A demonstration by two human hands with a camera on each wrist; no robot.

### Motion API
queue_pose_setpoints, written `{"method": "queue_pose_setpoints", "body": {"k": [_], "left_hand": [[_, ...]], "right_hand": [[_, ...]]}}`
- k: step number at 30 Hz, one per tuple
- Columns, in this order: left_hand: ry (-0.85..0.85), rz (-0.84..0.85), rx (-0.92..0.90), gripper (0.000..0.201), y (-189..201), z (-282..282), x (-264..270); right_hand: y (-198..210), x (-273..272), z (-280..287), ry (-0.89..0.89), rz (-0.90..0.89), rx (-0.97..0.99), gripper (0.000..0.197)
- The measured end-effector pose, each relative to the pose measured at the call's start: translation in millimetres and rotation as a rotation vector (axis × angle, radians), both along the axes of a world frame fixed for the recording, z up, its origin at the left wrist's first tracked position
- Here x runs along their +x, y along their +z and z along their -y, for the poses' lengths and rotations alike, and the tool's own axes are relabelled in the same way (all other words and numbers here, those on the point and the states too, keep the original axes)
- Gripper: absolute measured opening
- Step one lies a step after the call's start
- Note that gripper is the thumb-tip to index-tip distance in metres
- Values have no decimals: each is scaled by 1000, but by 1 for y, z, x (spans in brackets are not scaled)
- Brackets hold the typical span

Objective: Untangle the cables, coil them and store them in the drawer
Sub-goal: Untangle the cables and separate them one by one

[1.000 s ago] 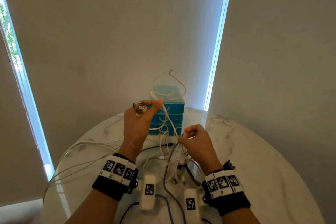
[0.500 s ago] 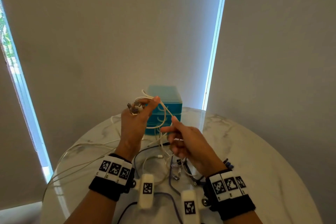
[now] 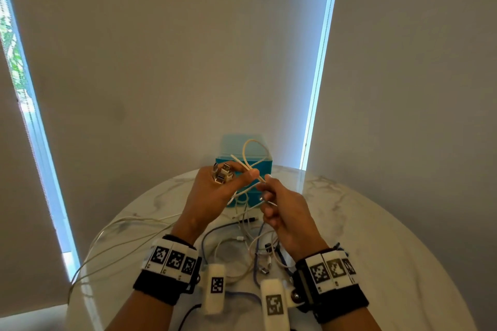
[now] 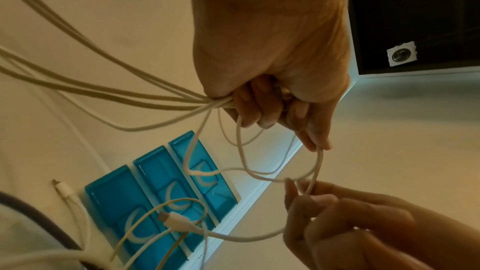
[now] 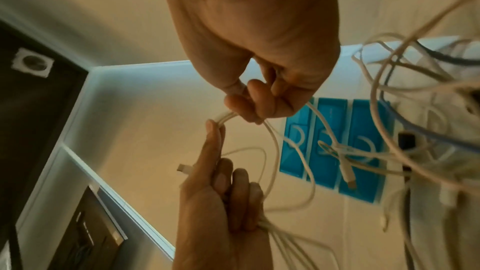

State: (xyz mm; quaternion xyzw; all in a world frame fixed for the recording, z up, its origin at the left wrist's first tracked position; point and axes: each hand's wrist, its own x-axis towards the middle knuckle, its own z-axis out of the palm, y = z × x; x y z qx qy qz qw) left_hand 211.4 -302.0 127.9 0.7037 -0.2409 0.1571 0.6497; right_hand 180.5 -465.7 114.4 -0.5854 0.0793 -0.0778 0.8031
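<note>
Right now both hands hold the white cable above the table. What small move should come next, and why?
Probably lay one more turn onto the loop. The left hand already grips a bunch of plugs and the strands, the right hand pinches the white cable beside it, and slack hangs toward the table.

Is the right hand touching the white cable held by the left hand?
Touching. The right wrist view shows the right hand pinching the white cable, which loops to the left hand.
</note>
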Motion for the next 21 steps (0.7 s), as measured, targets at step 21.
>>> {"method": "queue_pose_setpoints", "body": {"k": [21], "left_hand": [[502, -11, -249, 17, -21, -39, 39]], "right_hand": [[114, 47, -46, 327, 293, -167, 30]]}}
